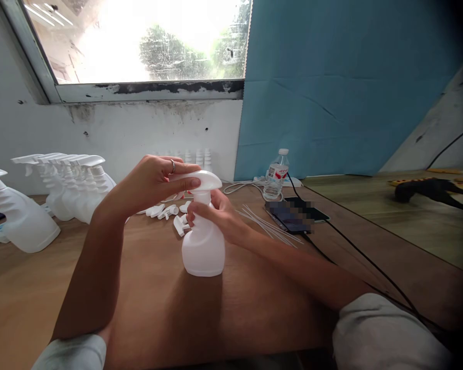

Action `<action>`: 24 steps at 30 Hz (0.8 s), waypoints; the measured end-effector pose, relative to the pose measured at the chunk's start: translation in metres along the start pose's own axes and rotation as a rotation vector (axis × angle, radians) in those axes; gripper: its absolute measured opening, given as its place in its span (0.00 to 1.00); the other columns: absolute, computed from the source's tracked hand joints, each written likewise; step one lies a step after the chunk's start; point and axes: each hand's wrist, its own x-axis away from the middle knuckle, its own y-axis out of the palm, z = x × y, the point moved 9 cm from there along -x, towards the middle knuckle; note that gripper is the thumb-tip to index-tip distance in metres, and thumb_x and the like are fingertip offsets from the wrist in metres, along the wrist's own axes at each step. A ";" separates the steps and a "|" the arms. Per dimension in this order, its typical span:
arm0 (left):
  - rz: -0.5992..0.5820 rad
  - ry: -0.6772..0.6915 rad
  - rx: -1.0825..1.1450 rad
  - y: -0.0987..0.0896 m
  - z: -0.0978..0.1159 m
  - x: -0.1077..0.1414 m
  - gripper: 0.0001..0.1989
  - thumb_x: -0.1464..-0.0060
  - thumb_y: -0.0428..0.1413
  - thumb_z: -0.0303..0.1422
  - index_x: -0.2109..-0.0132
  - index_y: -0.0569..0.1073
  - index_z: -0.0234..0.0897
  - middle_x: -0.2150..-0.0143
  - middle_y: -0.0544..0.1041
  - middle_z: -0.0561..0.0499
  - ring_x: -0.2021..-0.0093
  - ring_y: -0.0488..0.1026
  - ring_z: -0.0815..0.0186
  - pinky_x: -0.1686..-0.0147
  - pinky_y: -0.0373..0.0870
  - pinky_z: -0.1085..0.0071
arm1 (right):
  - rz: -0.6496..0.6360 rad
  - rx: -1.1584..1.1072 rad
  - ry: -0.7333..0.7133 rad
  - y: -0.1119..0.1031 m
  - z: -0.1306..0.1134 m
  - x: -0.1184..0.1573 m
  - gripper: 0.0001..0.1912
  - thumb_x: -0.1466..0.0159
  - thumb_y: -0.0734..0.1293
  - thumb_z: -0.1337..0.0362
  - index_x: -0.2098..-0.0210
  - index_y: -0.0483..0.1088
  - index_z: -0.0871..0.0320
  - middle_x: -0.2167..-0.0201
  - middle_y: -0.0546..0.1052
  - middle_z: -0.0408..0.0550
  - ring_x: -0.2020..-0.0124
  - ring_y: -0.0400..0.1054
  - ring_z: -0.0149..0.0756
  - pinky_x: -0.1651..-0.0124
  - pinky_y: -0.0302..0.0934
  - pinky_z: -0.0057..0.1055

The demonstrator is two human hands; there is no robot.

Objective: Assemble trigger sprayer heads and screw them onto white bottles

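A white spray bottle [203, 252] stands upright on the brown table [150, 308], in front of me. Its white spray head [206, 180] sits on top of the neck. My left hand [158, 177], with a ring on one finger, grips the spray head from the left, thumb along its near side. Around the bottle's neck, from the right, are the fingers of my right hand [219, 213]. Loose white spray parts [165, 210] lie behind the bottle, partly hidden by my hands.
A row of spray bottles [77, 190] and a nearer one [27, 221] stand at the left. Behind, at the right, are a water bottle [274, 177], thin white tubes [270, 226], phones [293, 221] and black cables [370, 246].
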 end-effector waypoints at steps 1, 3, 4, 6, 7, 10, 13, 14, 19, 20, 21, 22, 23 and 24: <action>-0.007 0.001 -0.002 0.000 0.000 0.000 0.15 0.45 0.58 0.45 0.54 0.81 0.47 0.71 0.71 0.54 0.77 0.61 0.74 0.79 0.61 0.78 | 0.030 0.046 0.007 -0.001 0.000 0.000 0.19 0.42 0.73 0.56 0.59 0.64 0.57 0.74 0.71 0.41 0.76 0.66 0.29 0.73 0.64 0.28; -0.015 0.008 0.001 0.000 0.002 0.001 0.15 0.44 0.57 0.45 0.54 0.81 0.47 0.72 0.71 0.54 0.76 0.62 0.73 0.78 0.63 0.78 | 0.042 0.066 0.000 0.000 -0.002 0.000 0.20 0.43 0.74 0.56 0.59 0.64 0.58 0.74 0.71 0.41 0.76 0.66 0.29 0.73 0.65 0.28; -0.014 0.013 0.005 0.000 0.002 0.001 0.16 0.44 0.57 0.45 0.54 0.81 0.47 0.72 0.71 0.54 0.75 0.64 0.72 0.78 0.63 0.78 | 0.023 0.036 -0.007 0.002 -0.002 0.000 0.20 0.41 0.72 0.53 0.58 0.64 0.57 0.74 0.71 0.41 0.75 0.67 0.30 0.72 0.65 0.29; -0.014 0.017 0.012 0.000 0.002 0.001 0.16 0.45 0.57 0.46 0.53 0.80 0.46 0.73 0.71 0.53 0.74 0.65 0.71 0.79 0.64 0.78 | -0.010 -0.006 -0.010 0.006 -0.003 0.000 0.19 0.39 0.69 0.51 0.59 0.64 0.57 0.74 0.71 0.42 0.74 0.67 0.31 0.71 0.66 0.30; -0.015 0.016 0.014 0.000 0.002 0.001 0.16 0.45 0.57 0.46 0.53 0.81 0.46 0.73 0.71 0.53 0.74 0.65 0.71 0.79 0.64 0.78 | -0.007 0.009 -0.003 0.006 -0.002 0.000 0.19 0.40 0.69 0.50 0.60 0.65 0.58 0.75 0.71 0.42 0.75 0.67 0.31 0.72 0.65 0.30; -0.020 0.004 0.015 0.000 0.001 0.002 0.15 0.45 0.58 0.45 0.54 0.81 0.47 0.70 0.72 0.53 0.77 0.63 0.73 0.80 0.62 0.78 | 0.042 0.124 0.010 0.002 -0.001 0.000 0.18 0.43 0.73 0.55 0.62 0.67 0.59 0.76 0.71 0.41 0.77 0.66 0.29 0.74 0.63 0.28; -0.027 -0.002 0.027 0.001 0.000 0.002 0.16 0.45 0.58 0.46 0.53 0.81 0.46 0.70 0.72 0.52 0.77 0.63 0.73 0.81 0.62 0.78 | -0.031 0.020 -0.012 0.006 -0.002 -0.001 0.19 0.41 0.71 0.53 0.59 0.66 0.58 0.72 0.72 0.43 0.74 0.68 0.31 0.71 0.66 0.30; -0.028 -0.001 0.027 0.001 0.000 0.003 0.16 0.45 0.58 0.46 0.53 0.80 0.46 0.70 0.72 0.52 0.77 0.63 0.73 0.81 0.62 0.78 | -0.057 -0.017 -0.009 0.007 -0.001 -0.001 0.19 0.41 0.71 0.52 0.58 0.65 0.58 0.72 0.73 0.43 0.73 0.69 0.32 0.70 0.66 0.31; -0.035 0.011 -0.018 0.000 0.001 0.004 0.16 0.44 0.57 0.46 0.54 0.80 0.46 0.70 0.72 0.53 0.77 0.63 0.74 0.80 0.62 0.78 | -0.040 0.058 -0.025 0.004 -0.001 -0.001 0.17 0.42 0.73 0.57 0.60 0.66 0.59 0.75 0.72 0.42 0.76 0.68 0.30 0.72 0.64 0.28; -0.033 0.018 -0.027 -0.001 0.002 0.004 0.16 0.44 0.57 0.46 0.54 0.81 0.46 0.70 0.73 0.53 0.77 0.63 0.73 0.80 0.62 0.78 | -0.062 0.031 -0.031 0.006 -0.002 -0.001 0.17 0.41 0.72 0.55 0.60 0.66 0.59 0.74 0.73 0.43 0.75 0.68 0.31 0.71 0.65 0.30; -0.028 0.027 -0.037 -0.001 0.003 0.005 0.15 0.44 0.57 0.46 0.54 0.81 0.46 0.70 0.73 0.53 0.76 0.64 0.73 0.79 0.62 0.78 | -0.088 0.001 -0.031 0.009 -0.002 -0.001 0.17 0.40 0.70 0.53 0.60 0.66 0.59 0.73 0.73 0.44 0.73 0.69 0.32 0.70 0.65 0.31; -0.021 0.038 -0.049 -0.002 0.005 0.005 0.15 0.44 0.57 0.46 0.55 0.81 0.46 0.71 0.72 0.53 0.76 0.64 0.73 0.79 0.62 0.78 | -0.101 -0.008 -0.022 0.010 -0.001 -0.001 0.17 0.39 0.69 0.52 0.60 0.67 0.59 0.73 0.73 0.44 0.73 0.69 0.32 0.69 0.65 0.31; -0.016 0.048 -0.065 -0.003 0.007 0.006 0.15 0.44 0.57 0.46 0.56 0.81 0.46 0.71 0.72 0.53 0.76 0.64 0.72 0.78 0.62 0.78 | -0.096 0.008 -0.013 0.010 0.000 -0.001 0.17 0.39 0.69 0.52 0.62 0.67 0.59 0.74 0.72 0.44 0.74 0.68 0.32 0.70 0.65 0.31; -0.015 0.059 -0.082 -0.003 0.008 0.006 0.14 0.44 0.57 0.45 0.57 0.81 0.46 0.71 0.72 0.53 0.76 0.64 0.72 0.78 0.62 0.78 | -0.081 0.048 -0.004 0.008 0.001 -0.001 0.16 0.39 0.70 0.53 0.63 0.68 0.60 0.75 0.72 0.43 0.75 0.67 0.31 0.71 0.64 0.30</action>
